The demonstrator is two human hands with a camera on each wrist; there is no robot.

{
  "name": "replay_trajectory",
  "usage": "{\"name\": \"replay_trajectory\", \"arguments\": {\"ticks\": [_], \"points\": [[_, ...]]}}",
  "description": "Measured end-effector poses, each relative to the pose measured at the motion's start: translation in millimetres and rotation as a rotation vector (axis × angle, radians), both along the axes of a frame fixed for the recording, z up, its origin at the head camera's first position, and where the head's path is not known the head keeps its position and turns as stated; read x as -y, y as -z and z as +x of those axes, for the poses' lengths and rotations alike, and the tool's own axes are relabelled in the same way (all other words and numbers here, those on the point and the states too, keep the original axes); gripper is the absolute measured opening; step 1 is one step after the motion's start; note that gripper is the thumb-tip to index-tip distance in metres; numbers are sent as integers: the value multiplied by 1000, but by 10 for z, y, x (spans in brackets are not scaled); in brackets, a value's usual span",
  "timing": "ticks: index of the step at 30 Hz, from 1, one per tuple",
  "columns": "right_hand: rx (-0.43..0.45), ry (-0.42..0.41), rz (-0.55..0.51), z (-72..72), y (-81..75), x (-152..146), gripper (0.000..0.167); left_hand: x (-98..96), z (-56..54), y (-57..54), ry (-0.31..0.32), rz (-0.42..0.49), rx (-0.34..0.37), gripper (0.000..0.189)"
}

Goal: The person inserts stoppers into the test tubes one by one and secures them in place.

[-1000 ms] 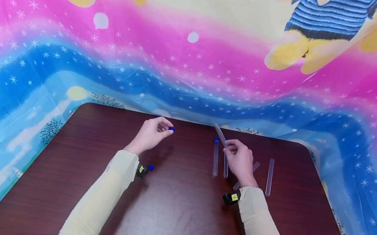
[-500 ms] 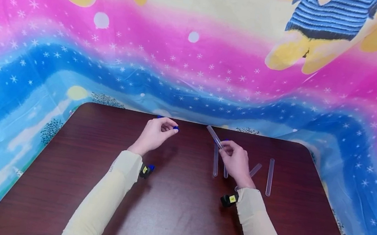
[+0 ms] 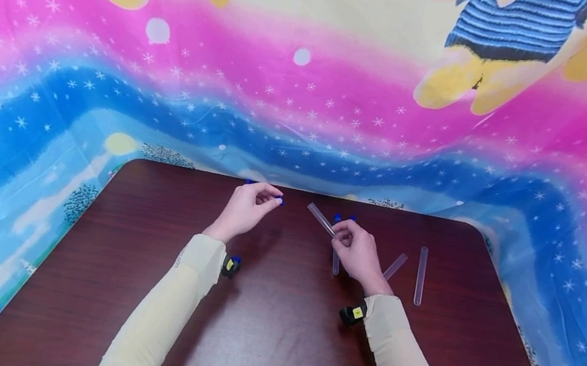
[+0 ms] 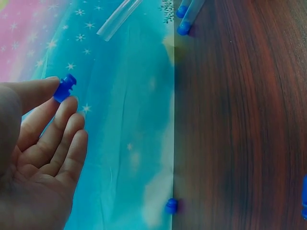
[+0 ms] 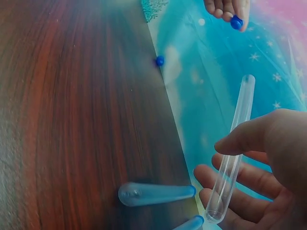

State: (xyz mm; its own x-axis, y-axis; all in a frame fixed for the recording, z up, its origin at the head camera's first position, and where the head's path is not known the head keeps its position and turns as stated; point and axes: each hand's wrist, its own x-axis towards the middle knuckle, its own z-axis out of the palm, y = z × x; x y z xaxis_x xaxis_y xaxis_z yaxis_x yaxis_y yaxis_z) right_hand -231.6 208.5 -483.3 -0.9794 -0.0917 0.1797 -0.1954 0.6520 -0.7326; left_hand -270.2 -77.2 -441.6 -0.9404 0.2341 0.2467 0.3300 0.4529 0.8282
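My left hand (image 3: 245, 212) pinches a small blue stopper (image 4: 64, 89) between thumb and forefinger, above the table's far part. The other left fingers lie loosely bent below it in the left wrist view. Across from it, my right hand (image 3: 359, 253) holds a clear test tube (image 5: 242, 108) between thumb and fingers. The tube slants up and left toward the stopper, with a gap between them. Under and beside the right hand lie two test tubes with blue stoppers, one capped tube (image 5: 156, 193) showing whole in the right wrist view.
Two unstoppered tubes lie farther right: a slanted tube (image 3: 396, 266) partly behind the right hand and a straight tube (image 3: 420, 276). One loose blue stopper (image 5: 159, 61) sits at the table's far edge, another stopper (image 3: 236, 260) by the left wrist. A printed cloth (image 3: 303, 115) hangs behind the table (image 3: 271, 331).
My right hand has moved left with the test tube, which now tilts lower toward the left. My left hand has shifted slightly right with the stopper, so the two have come closer.
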Motion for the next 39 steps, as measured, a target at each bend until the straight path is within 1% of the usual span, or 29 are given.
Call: {"name": "replay_trajectory", "arguments": {"ticks": [7, 11, 15, 22, 31, 34, 39], "points": [[16, -55, -51, 19, 5, 69, 22, -29, -1, -6, -4, -13, -15, 21], [23, -90, -60, 39, 3, 101, 26, -45, 2, -7, -7, -16, -18, 20], [16, -102, -48, 54, 2, 135, 31, -56, 7, -14, -1, -15, -13, 21], [-22, -130, -29, 80, 33, 183, 29, -66, 9, -11, 14, -19, 10, 24], [6, -162, -62, 90, 78, 216, 30, -68, 10, 12, 13, -20, 0, 21], [9, -168, -72, 95, 75, 229, 31, -77, 7, 21, 18, -16, 2, 21], [10, -176, -77, 104, 52, 245, 29, -103, 3, 29, 17, -21, 5, 19]]}}
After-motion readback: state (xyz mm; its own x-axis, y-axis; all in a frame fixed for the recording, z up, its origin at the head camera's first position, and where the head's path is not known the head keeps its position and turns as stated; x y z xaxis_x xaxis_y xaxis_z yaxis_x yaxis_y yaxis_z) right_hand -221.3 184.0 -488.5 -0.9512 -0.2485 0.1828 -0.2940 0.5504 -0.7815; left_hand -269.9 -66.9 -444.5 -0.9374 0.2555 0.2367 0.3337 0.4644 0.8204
